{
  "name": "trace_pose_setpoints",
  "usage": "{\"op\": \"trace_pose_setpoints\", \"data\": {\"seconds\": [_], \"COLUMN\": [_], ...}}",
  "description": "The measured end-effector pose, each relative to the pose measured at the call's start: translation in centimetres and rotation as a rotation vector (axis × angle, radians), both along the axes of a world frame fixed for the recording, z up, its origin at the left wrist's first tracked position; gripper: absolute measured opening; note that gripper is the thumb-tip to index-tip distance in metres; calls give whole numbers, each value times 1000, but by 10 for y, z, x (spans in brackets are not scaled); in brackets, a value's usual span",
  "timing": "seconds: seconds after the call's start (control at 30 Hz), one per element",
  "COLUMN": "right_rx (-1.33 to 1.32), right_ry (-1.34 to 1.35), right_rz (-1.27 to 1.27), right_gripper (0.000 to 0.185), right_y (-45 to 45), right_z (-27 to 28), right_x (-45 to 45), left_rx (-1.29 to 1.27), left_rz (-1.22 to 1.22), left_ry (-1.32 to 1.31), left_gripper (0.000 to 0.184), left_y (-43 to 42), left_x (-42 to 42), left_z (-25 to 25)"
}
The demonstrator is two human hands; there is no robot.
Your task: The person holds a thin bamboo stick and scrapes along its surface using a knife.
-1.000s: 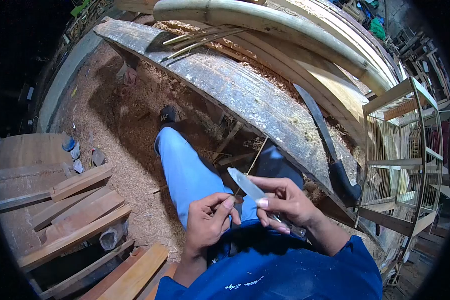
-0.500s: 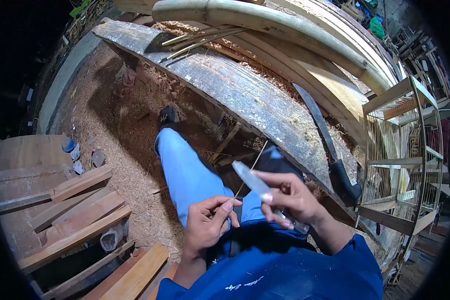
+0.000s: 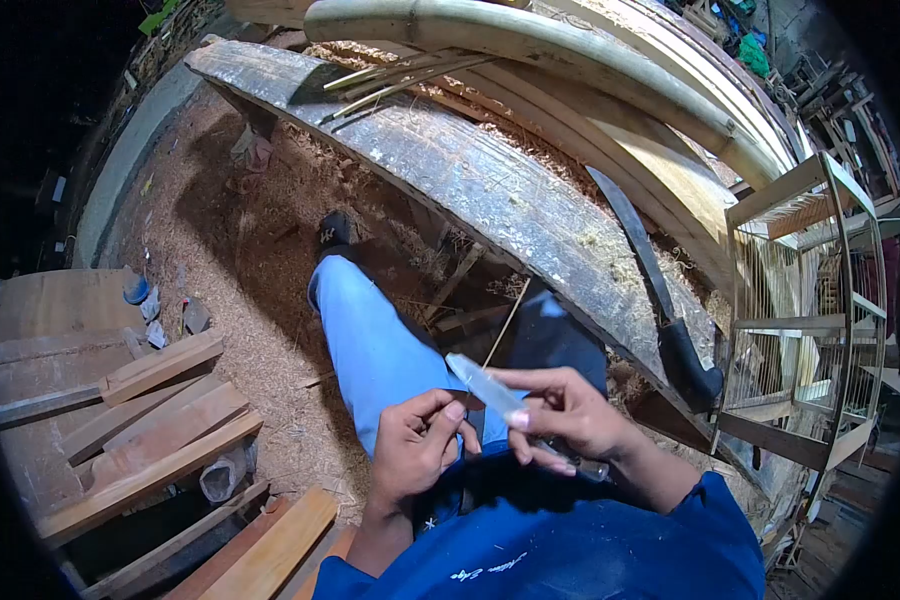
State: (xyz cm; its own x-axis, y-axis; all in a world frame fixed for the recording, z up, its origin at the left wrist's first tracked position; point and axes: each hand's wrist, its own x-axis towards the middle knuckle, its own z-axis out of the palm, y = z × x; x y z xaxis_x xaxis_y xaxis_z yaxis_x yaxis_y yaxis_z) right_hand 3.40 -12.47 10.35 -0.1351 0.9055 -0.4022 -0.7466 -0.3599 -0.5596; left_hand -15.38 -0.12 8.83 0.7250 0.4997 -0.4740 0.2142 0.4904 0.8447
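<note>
My left hand point(image 3: 417, 450) is closed in a pinch on a thin bamboo strip point(image 3: 507, 322), which slants up and away between my knees. In my right hand point(image 3: 575, 420) is a small knife point(image 3: 485, 390), its pale blade pointing up and left across the strip. The blade lies close to my left fingertips; whether it touches the strip I cannot tell. The knife's handle shows partly below my right fingers. Both hands are held just above my lap.
A long worn plank bench point(image 3: 450, 180) crosses ahead, bearing a machete point(image 3: 638, 240) and several bamboo strips point(image 3: 400, 78). A thick bamboo pole point(image 3: 570, 55) lies behind. To the right stands a wooden cage point(image 3: 790, 325). Cut wood pieces point(image 3: 170, 430) lie at left.
My right hand and the knife have shifted slightly left and down, toward my left fingers. The strip's far end has tilted a little left. My left hand stays nearly still.
</note>
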Motion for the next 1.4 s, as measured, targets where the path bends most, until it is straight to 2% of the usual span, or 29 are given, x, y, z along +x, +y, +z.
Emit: {"op": "trace_pose_setpoints", "data": {"seconds": [0.1, 0.17, 0.23, 0.3, 0.43, 0.57, 0.6, 0.7, 0.77, 0.9, 1.07, 1.17, 1.2, 1.3, 1.4], "right_rx": [-35, 1, 22, 24, -31, -25, -2, -18, -31, -5, -27, -2, 19, 5, 12], "right_ry": [-79, -198, -161, -201, -25, -118, -32, -71, 6, 5, -39, -2, -69, 13, 6], "right_rz": [-29, -187, -247, -143, 94, -54, -110, 22, 98, 23, 50, -82, -40, 59, -2], "right_gripper": [56, 59, 59, 59, 54, 57, 58, 58, 56, 57, 58, 59, 59, 59, 60], "right_y": [0, 0, 0, 0, -2, -3, -2, -2, 0, 1, 2, 1, 1, 1, 2], "right_z": [4, 6, 9, 10, -2, -3, -3, 1, 0, -4, 0, -4, -1, -1, -4], "right_x": [7, 21, 31, 25, -2, 9, 17, 10, -3, 2, 0, 12, 10, -3, 5], "left_rx": [20, 21, 26, 22, 8, 31, 14, 16, 64, 106, 160, 176, 192, 262, 212], "left_rz": [-27, -37, -46, -62, -39, -68, -91, -90, -55, -40, -2, -7, -5, 52, 38], "left_ry": [16, 13, 7, 10, 14, 30, 38, 45, 31, 42, 52, 58, 55, 64, 75], "left_gripper": [25, 25, 25, 25, 25, 24, 24, 24, 23, 21, 20, 19, 19, 18, 17], "left_y": [2, 1, 1, 1, 1, 1, 1, 1, -2, -1, -4, -5, -5, -7, -7], "left_x": [-1, -5, -5, -3, -2, -5, -6, -2, 0, -2, -1, 1, 2, 2, 3], "left_z": [2, 0, 0, 2, 2, 2, 2, 5, 4, -3, -3, -1, 0, -1, 1]}}
